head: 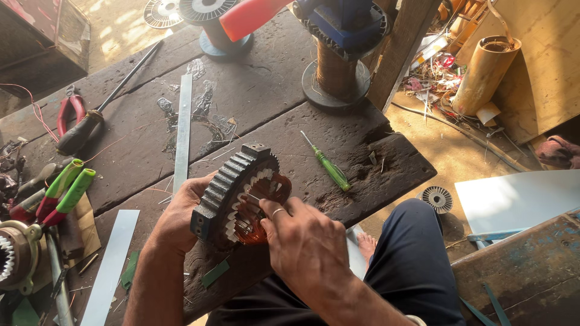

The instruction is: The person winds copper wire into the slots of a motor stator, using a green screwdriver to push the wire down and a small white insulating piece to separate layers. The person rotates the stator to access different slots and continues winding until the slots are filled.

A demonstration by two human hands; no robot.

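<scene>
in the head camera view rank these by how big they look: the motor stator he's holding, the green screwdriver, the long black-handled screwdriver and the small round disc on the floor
1. Long black-handled screwdriver, longest, though slim.
2. Motor stator, bulkiest; it is nearer the camera, so its rank against the long screwdriver is unsure. The left hand grips it; the right hand works at its windings.
3. Green screwdriver.
4. Small round disc.

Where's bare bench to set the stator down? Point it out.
Bare wood lies between the metal strip and green screwdriver, and past the screwdriver toward the bench's right edge. Crowded by the pliers at left.
</scene>
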